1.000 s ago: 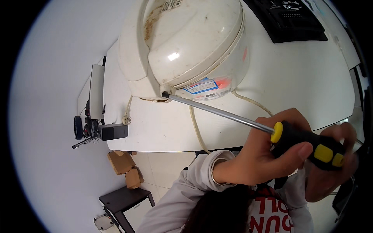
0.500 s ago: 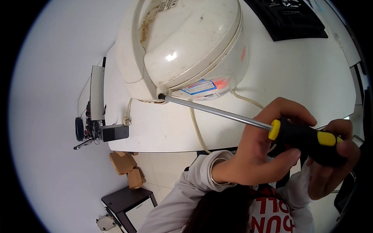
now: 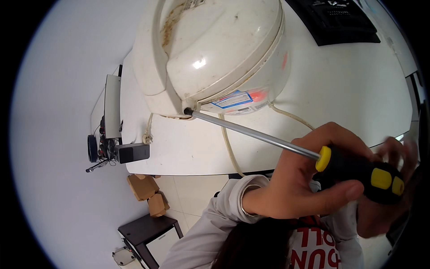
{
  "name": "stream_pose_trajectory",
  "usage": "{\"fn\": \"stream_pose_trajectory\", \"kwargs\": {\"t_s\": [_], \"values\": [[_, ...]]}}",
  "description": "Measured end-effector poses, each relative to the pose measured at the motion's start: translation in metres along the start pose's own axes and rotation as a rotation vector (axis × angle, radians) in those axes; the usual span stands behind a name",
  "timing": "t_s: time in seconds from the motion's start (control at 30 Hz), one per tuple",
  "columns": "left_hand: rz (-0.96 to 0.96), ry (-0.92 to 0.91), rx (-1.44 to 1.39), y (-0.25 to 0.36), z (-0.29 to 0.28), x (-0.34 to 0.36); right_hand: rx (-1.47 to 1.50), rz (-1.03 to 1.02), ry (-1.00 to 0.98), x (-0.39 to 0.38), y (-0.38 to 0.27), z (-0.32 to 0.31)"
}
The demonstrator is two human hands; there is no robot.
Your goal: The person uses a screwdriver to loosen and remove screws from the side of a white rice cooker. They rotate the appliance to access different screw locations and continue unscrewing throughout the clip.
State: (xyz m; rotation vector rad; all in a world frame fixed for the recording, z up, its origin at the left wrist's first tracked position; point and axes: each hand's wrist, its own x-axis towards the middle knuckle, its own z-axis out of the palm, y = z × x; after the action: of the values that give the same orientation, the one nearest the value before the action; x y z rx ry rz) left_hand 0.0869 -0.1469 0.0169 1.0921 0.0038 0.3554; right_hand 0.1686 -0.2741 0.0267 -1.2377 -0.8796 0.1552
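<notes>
A dirty white rice cooker lies tipped on the table, its handle band to the left. My left hand is closed round the front of a black and yellow screwdriver, thumb along the grip. The long metal shaft slants up and left, and its tip sits in a dark hole at the cooker's lower corner. Beside the butt of the grip is my right hand, smeared by motion; whether its fingers touch the grip I cannot tell.
A power cord runs from under the cooker over the white table's edge. A black tool case lies at the far right. To the left are a plug and a dark grey box. Cardboard boxes are below.
The screwdriver's grip has turned and dropped slightly to the right, with its tip still in the hole. My right thumb has come off the grip, and that hand is now blurred.
</notes>
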Motion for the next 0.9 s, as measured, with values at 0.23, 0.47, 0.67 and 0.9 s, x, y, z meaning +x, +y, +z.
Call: {"fn": "stream_pose_trajectory", "kwargs": {"t_s": [0.23,0.47,0.67,0.9], "values": [[-0.125,0.024,-0.224,0.000,0.002,0.000,-0.360,-0.006,-0.042,-0.008,0.017,-0.023],[-0.060,0.033,-0.227,-0.007,0.000,0.002,-0.249,-0.138,-0.219,0.001,0.017,-0.028],[0.013,0.094,-0.208,-0.004,0.002,-0.002,-0.186,-0.119,-0.210,-0.005,0.021,-0.026],[0.148,-0.002,-0.295,-0.015,-0.001,-0.002,-0.145,0.191,0.031,-0.019,0.010,-0.027]]}}
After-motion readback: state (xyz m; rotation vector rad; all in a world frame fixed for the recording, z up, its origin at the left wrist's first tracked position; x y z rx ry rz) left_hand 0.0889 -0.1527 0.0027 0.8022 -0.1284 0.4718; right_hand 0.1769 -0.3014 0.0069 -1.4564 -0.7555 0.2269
